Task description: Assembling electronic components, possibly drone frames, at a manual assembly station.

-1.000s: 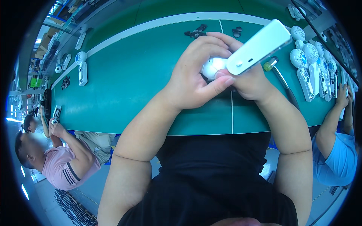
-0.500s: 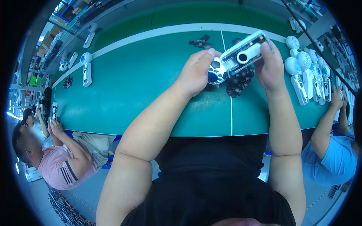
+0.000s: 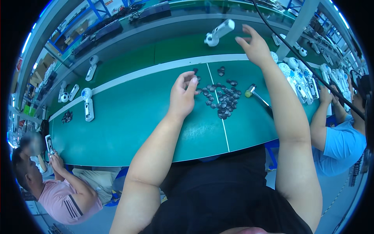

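Beyond the white strip, a white handheld device (image 3: pixel 219 33) with a round end and a long body lies tilted on the far green belt. Just right of it is my right hand (image 3: pixel 255 46), fingers spread apart and not touching it. My left hand (image 3: pixel 183 95) hovers over the green table (image 3: pixel 128 128), thumb apart from the loosely bent fingers, with nothing seen in it. Small black pentagon-like pieces (image 3: pixel 226 102) lie loosely piled beside it, a few close to its fingertips. Right of the pile rests a small hammer (image 3: pixel 251 91) with a yellowish face.
Many similar white devices (image 3: pixel 302 82) crowd the table's right side. Another white device (image 3: pixel 89 105) stands at the left, near a small black heap (image 3: pixel 67 116). A dark cable (image 3: pixel 296 56) crosses the upper right. Co-workers sit on both sides, hands on devices.
Both hands have let go of the white device, which now lies on the far belt. My right hand has moved up and away; my left has drawn back left. The hammer and black pieces are uncovered.
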`<action>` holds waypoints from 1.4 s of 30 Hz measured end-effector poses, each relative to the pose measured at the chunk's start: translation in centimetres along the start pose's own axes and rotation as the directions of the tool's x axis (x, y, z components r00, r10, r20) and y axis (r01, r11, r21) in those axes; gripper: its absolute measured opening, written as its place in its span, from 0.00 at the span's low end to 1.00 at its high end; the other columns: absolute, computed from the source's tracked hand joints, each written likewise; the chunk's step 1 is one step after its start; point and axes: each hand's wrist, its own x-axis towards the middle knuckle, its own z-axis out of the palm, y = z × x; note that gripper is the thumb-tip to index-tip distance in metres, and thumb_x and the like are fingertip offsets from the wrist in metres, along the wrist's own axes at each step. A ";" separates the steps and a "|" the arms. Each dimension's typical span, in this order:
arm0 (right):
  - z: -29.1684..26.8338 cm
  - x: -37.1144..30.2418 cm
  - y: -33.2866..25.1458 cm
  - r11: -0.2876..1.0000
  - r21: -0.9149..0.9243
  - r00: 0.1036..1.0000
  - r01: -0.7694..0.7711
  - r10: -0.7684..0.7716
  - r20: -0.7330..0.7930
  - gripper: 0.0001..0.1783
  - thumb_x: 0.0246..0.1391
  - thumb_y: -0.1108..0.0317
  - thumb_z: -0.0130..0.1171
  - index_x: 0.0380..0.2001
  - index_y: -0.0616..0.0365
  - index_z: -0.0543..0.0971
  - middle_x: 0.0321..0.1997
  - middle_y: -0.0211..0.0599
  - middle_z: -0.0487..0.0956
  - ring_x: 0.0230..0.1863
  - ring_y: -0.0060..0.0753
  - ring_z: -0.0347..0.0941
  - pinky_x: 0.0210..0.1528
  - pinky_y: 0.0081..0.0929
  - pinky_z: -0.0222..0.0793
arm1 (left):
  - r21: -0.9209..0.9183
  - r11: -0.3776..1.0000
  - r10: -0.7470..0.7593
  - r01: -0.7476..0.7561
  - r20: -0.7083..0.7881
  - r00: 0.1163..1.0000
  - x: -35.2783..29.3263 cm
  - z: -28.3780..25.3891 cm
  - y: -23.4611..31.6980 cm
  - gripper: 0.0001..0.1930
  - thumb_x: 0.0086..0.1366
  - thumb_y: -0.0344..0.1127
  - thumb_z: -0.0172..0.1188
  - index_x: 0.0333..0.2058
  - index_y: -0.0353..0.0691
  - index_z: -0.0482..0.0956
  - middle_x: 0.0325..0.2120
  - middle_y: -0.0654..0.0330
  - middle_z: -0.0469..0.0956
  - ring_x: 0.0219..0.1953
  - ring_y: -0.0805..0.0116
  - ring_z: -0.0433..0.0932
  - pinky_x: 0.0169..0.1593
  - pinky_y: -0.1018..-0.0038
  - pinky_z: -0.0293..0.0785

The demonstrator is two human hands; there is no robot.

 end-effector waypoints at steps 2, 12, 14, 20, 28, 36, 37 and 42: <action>-2.7 -2.3 0.8 0.991 -0.119 0.987 -0.062 0.078 0.141 0.30 0.63 0.55 0.65 0.64 0.56 0.75 0.61 0.47 0.81 0.54 0.45 0.82 0.55 0.37 0.76 | 0.076 0.997 0.004 -0.007 0.028 1.000 -0.1 -0.4 0.0 0.18 0.75 0.40 0.59 0.56 0.34 0.76 0.49 0.55 0.80 0.48 0.66 0.81 0.45 0.71 0.81; -7.4 -10.3 3.6 0.719 -0.694 0.915 0.043 0.250 0.317 0.32 0.55 0.57 0.71 0.62 0.53 0.77 0.58 0.47 0.80 0.57 0.55 0.78 0.58 0.46 0.76 | 0.221 0.974 0.013 -0.044 0.140 0.990 -0.2 -0.5 0.1 0.15 0.74 0.37 0.60 0.53 0.34 0.77 0.47 0.55 0.81 0.47 0.67 0.81 0.42 0.73 0.79; -7.3 -10.0 2.7 0.706 -0.707 0.908 0.053 0.261 0.328 0.32 0.55 0.56 0.71 0.61 0.53 0.77 0.57 0.47 0.81 0.57 0.55 0.78 0.57 0.46 0.76 | 0.114 0.993 -0.045 0.024 0.178 0.983 -0.4 -0.6 0.8 0.16 0.73 0.38 0.60 0.54 0.34 0.77 0.48 0.54 0.81 0.46 0.67 0.81 0.43 0.73 0.79; -9.0 -9.1 -4.2 0.900 -0.360 0.968 0.244 -0.203 0.148 0.34 0.53 0.59 0.73 0.63 0.55 0.77 0.56 0.49 0.82 0.54 0.49 0.80 0.56 0.38 0.75 | -0.172 0.973 -0.093 0.151 0.307 0.947 -0.5 -1.5 2.1 0.22 0.72 0.43 0.61 0.57 0.34 0.74 0.48 0.54 0.80 0.44 0.66 0.82 0.45 0.71 0.80; 5.1 -6.7 -12.2 0.787 0.608 0.966 -0.105 -0.066 0.252 0.28 0.60 0.57 0.68 0.61 0.57 0.78 0.49 0.43 0.86 0.46 0.32 0.82 0.46 0.30 0.78 | -0.350 0.913 -0.020 0.211 0.478 0.878 -1.2 -3.6 3.3 0.29 0.67 0.46 0.66 0.59 0.36 0.70 0.42 0.56 0.79 0.39 0.66 0.82 0.45 0.70 0.80; 16.7 -4.6 -5.2 0.903 -0.155 0.791 0.401 -0.256 0.556 0.20 0.52 0.64 0.66 0.50 0.57 0.83 0.52 0.52 0.84 0.49 0.55 0.81 0.51 0.42 0.77 | -0.421 0.841 -0.230 0.339 0.288 0.930 -0.9 -4.1 3.4 0.25 0.66 0.43 0.68 0.55 0.38 0.71 0.38 0.59 0.78 0.37 0.67 0.81 0.43 0.66 0.81; 16.5 -4.9 -5.8 0.901 -0.138 0.780 0.410 -0.268 0.565 0.20 0.52 0.64 0.66 0.50 0.57 0.83 0.52 0.52 0.84 0.49 0.55 0.81 0.51 0.42 0.77 | -0.381 0.861 -0.226 0.338 0.309 0.924 -1.0 -4.3 3.5 0.25 0.66 0.43 0.68 0.56 0.38 0.72 0.38 0.58 0.79 0.38 0.66 0.81 0.45 0.66 0.81; 10.8 -7.7 -8.8 0.983 0.007 0.843 0.184 -0.161 0.513 0.10 0.51 0.69 0.66 0.37 0.60 0.83 0.38 0.54 0.83 0.42 0.59 0.80 0.44 0.48 0.75 | -0.316 0.914 -0.153 0.255 0.314 0.937 -1.4 -4.5 4.4 0.26 0.67 0.45 0.68 0.57 0.37 0.72 0.39 0.55 0.81 0.42 0.63 0.82 0.50 0.65 0.81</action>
